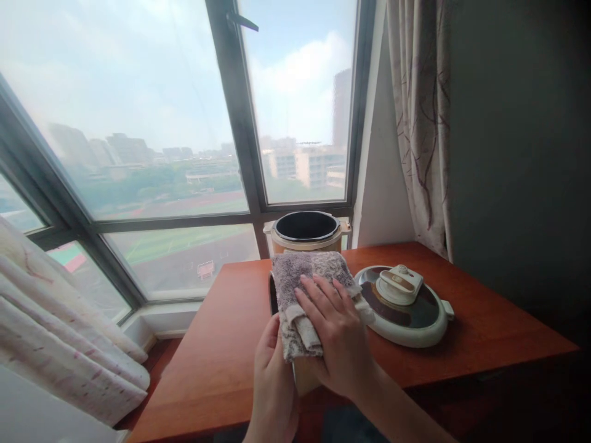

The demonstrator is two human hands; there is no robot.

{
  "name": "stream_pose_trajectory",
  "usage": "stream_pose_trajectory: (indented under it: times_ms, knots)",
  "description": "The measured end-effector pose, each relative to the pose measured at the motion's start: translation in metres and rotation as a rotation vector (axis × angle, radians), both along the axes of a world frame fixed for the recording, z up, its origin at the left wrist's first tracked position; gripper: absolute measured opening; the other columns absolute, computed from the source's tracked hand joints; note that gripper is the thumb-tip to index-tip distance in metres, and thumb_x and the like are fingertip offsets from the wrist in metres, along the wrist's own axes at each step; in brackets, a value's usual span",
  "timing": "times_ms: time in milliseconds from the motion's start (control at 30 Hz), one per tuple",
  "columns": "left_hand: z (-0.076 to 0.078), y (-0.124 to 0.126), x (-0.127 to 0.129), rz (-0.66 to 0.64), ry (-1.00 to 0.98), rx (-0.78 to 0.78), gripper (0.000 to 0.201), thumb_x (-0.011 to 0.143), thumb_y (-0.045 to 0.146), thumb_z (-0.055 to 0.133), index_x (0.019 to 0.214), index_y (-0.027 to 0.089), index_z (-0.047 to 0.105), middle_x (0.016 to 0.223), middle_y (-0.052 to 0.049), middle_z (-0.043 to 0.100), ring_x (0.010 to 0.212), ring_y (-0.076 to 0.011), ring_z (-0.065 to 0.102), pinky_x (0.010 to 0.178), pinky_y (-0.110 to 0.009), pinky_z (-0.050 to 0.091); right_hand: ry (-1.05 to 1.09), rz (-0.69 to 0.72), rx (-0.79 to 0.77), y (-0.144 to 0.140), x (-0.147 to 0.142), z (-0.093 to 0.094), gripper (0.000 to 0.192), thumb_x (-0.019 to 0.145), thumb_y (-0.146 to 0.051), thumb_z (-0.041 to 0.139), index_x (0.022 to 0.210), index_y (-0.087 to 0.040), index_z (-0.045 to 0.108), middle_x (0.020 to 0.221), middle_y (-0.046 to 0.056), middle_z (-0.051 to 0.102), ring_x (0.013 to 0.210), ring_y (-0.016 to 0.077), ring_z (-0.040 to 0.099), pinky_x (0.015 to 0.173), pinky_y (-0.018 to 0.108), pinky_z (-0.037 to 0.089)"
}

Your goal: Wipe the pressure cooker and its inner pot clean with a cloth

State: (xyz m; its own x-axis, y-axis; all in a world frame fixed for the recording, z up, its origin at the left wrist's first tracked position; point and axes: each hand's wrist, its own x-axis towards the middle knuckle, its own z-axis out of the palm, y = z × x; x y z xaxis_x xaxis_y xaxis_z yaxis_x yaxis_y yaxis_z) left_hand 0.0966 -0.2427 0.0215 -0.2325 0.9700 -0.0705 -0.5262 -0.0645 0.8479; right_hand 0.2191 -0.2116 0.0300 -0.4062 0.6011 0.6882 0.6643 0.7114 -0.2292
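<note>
two hands: right hand (339, 335) presses cloth (308, 289); lid (406, 304) beside.

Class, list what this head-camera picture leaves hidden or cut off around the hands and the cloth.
1. Pot under the grey cloth: head view, mostly hidden by the cloth and both hands.
2. Left hand: fingers hidden behind the cloth; wrist cut off by the bottom edge.
3. Right hand: palm hidden, pressed on the cloth.
4. Lid: left rim hidden by the cloth.
</note>
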Motion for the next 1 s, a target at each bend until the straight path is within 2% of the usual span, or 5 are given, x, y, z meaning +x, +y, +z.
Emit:
stream_pose_trajectory:
  times_ms: [200,400,600,800,1000]
  knots:
    - [0.013,0.007,0.011,-0.007,-0.092,-0.067,0.048,0.071,0.050,0.083,0.106,0.020,0.068,0.099,-0.004,0.076,0.086,-0.0196,0.073,0.082,-0.030,0.057,0.090,-0.086,0.094,-0.030,0.006,-0.074,0.078,0.084,-0.034,0.048,0.158,-0.020,0.028,0.161,0.013,0.038,0.150,0.0389,0.029,0.117,0.069,0.024]
    - [0.018,0.014,0.009,-0.033,-0.087,-0.096,0.052,0.078,0.047,0.077,0.119,0.017,0.067,0.104,-0.008,0.077,0.092,-0.0234,0.074,0.083,-0.034,0.059,0.124,-0.189,0.172,-0.052,0.005,-0.147,0.064,0.087,-0.017,0.053,0.150,-0.028,0.042,0.143,0.012,0.060,0.139,0.0355,0.048,0.108,0.062,0.044]
    - [0.017,0.021,0.003,-0.177,-0.135,-0.223,0.038,0.088,0.044,0.067,0.109,0.013,0.072,0.094,-0.011,0.078,0.094,-0.0263,0.074,0.084,-0.037,0.059,0.089,-0.040,0.110,-0.019,0.011,-0.080,0.082,0.076,-0.036,0.059,0.153,-0.018,0.036,0.160,0.016,0.037,0.147,0.0397,0.034,0.112,0.065,0.033]
    - [0.013,0.028,0.006,-0.104,-0.122,-0.066,0.043,0.077,0.034,0.079,0.114,0.014,0.071,0.103,-0.008,0.078,0.104,-0.0245,0.071,0.094,-0.033,0.056,0.064,0.063,-0.008,0.027,0.005,0.000,0.071,0.078,-0.038,0.057,0.145,-0.016,0.049,0.156,0.013,0.045,0.145,0.0325,0.037,0.122,0.053,0.019]
    - [0.015,0.028,0.013,-0.101,-0.202,-0.061,0.043,0.083,0.032,0.075,0.122,0.015,0.069,0.112,-0.009,0.076,0.111,-0.0230,0.069,0.103,-0.033,0.052,0.096,0.064,0.030,0.026,0.002,-0.011,0.072,0.084,-0.036,0.050,0.151,-0.011,0.040,0.159,0.013,0.041,0.149,0.0305,0.032,0.124,0.053,0.015]
